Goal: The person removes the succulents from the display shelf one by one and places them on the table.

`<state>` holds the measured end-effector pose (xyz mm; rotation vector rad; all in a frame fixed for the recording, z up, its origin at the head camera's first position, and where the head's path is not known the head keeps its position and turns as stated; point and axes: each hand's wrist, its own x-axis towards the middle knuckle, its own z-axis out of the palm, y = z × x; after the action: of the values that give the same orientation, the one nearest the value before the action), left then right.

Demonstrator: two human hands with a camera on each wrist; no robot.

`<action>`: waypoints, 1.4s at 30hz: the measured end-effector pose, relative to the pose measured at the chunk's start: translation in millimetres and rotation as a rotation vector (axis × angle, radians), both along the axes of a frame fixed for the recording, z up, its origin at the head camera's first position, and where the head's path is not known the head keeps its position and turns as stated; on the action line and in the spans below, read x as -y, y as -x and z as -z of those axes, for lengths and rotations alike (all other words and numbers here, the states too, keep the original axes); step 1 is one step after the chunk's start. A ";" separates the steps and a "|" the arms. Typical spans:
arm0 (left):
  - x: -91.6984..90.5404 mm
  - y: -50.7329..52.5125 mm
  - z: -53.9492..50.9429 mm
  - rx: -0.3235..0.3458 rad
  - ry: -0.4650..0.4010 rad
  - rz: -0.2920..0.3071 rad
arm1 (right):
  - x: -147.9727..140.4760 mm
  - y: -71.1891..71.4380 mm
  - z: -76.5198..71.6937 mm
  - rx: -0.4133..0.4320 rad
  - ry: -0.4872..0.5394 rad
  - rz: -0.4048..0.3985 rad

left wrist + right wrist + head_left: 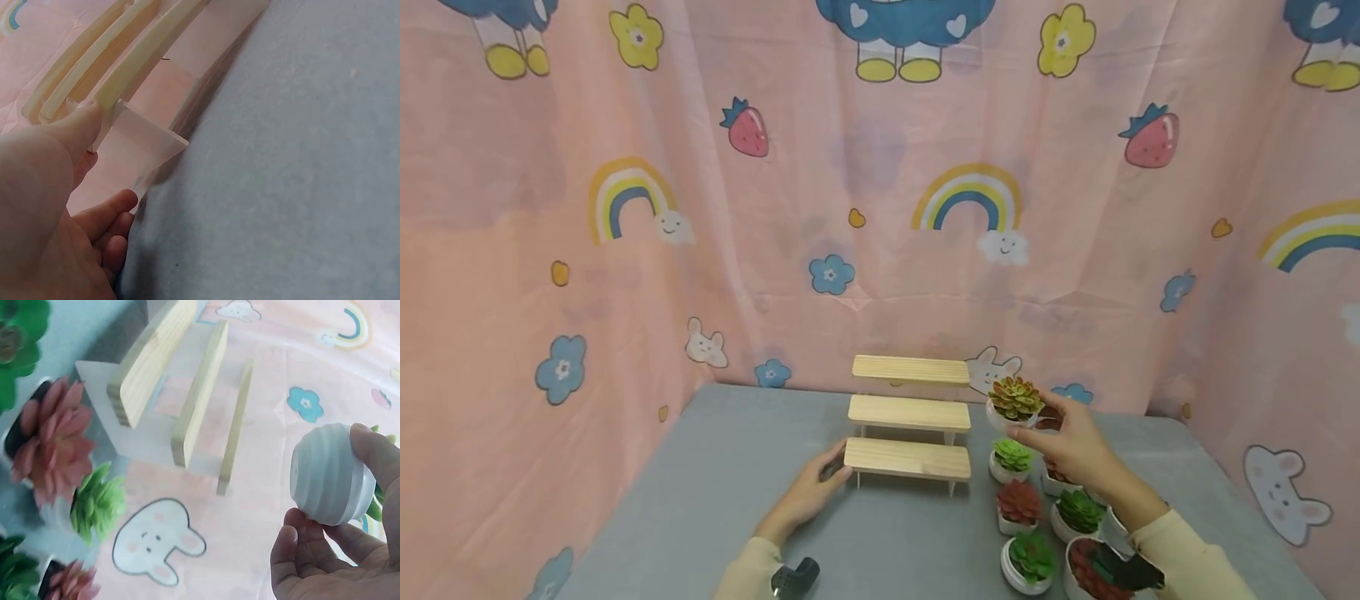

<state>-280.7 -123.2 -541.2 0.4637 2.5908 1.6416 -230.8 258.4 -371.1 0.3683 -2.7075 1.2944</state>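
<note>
A three-tier display stand [907, 458] with pale wooden boards and translucent side panels stands on the grey table. My left hand [808, 492] is at the left end of its lowest board. In the left wrist view the thumb [84, 125] lies against the board's end, and the other fingers curl beside the side panel [147, 140]. My right hand [1078, 442] holds up a potted succulent [1015, 400] with green, orange-tipped leaves, right of the stand's upper boards. In the right wrist view its ribbed white pot [328, 475] is pinched between thumb and fingers.
Several more potted succulents crowd the table's right side: a light green one [1012, 455], a reddish one [1019, 503], green ones [1032, 557] [1078, 510] and a dark red one [1086, 567]. A pink patterned curtain [880, 308] hangs behind the table [715, 467].
</note>
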 end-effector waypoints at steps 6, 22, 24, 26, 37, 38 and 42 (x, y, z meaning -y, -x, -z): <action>-1.6 -0.2 3.9 0.000 0.007 0.010 | -24.7 -16.5 1.6 -0.009 -0.046 0.042; -1.2 -6.8 3.6 0.010 -0.009 0.000 | -95.3 -62.0 27.1 0.049 -0.132 0.150; -0.9 -7.4 3.1 0.016 -0.018 -0.002 | -102.5 -66.1 30.4 0.072 -0.139 0.157; -0.8 -7.7 2.4 0.016 -0.025 -0.003 | -108.9 -69.3 33.3 0.110 -0.139 0.164; -0.9 -7.1 1.2 0.012 -0.017 0.001 | -125.8 -79.8 54.4 0.230 -0.192 0.202; -0.9 -7.0 1.0 0.013 -0.022 0.001 | -127.1 -80.6 56.5 0.251 -0.198 0.206; -0.8 -7.0 -0.5 0.015 -0.029 -0.005 | -132.4 -83.8 69.2 0.367 -0.174 0.247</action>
<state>-273.8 -122.4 -540.7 0.4448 2.5631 1.6802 -147.0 390.8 -440.4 -0.2089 -3.0500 1.1562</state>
